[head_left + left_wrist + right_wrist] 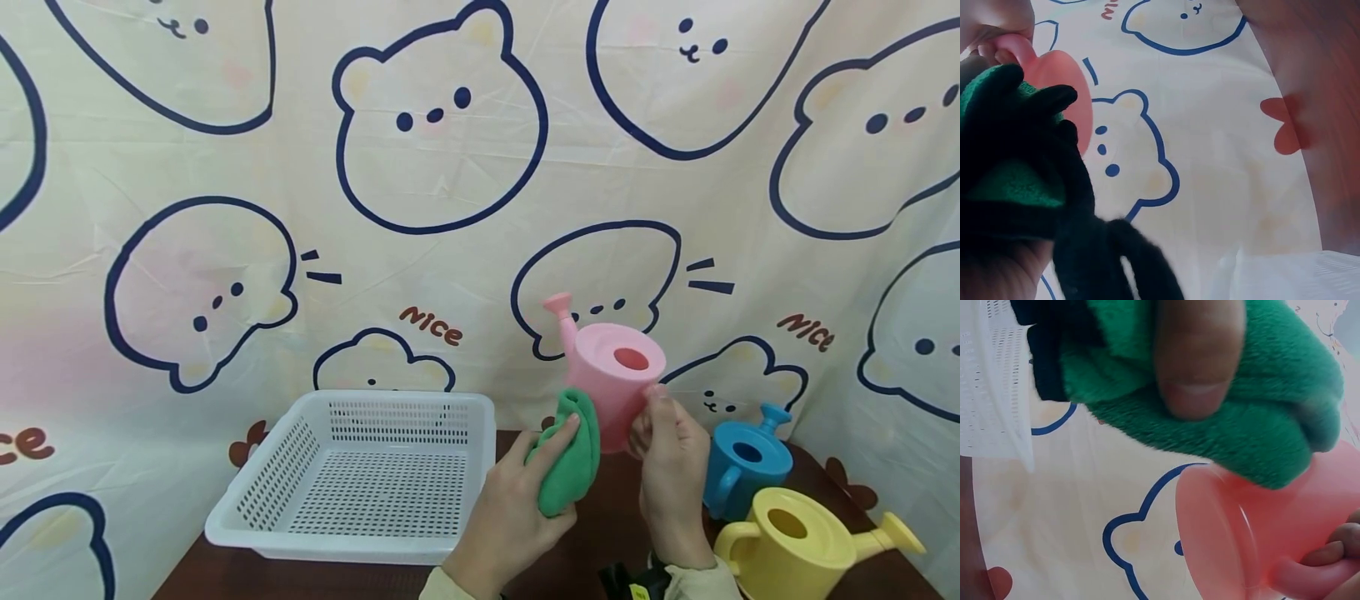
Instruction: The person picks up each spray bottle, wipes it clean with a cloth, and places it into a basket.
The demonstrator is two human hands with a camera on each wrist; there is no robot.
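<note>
A pink watering can point(600, 367) is held up above the table by its handle, which my right hand point(671, 471) grips; its spout points up and to the left. My left hand point(517, 517) holds a folded green cloth point(570, 467) against the near left side of the can. In the right wrist view the thumb lies across the cloth point(1260, 425), and the cloth meets the body of the pink can point(1285, 519). Dark shapes cover much of the left hand's grip in the left wrist view, where the can point(1066, 81) shows behind.
A white perforated plastic basket point(375, 550) stands on the dark brown table point(600, 517) at left. To the right are a blue watering can point(738, 467) and a yellow watering can point(802, 550). A cartoon-printed curtain point(435, 192) hangs behind.
</note>
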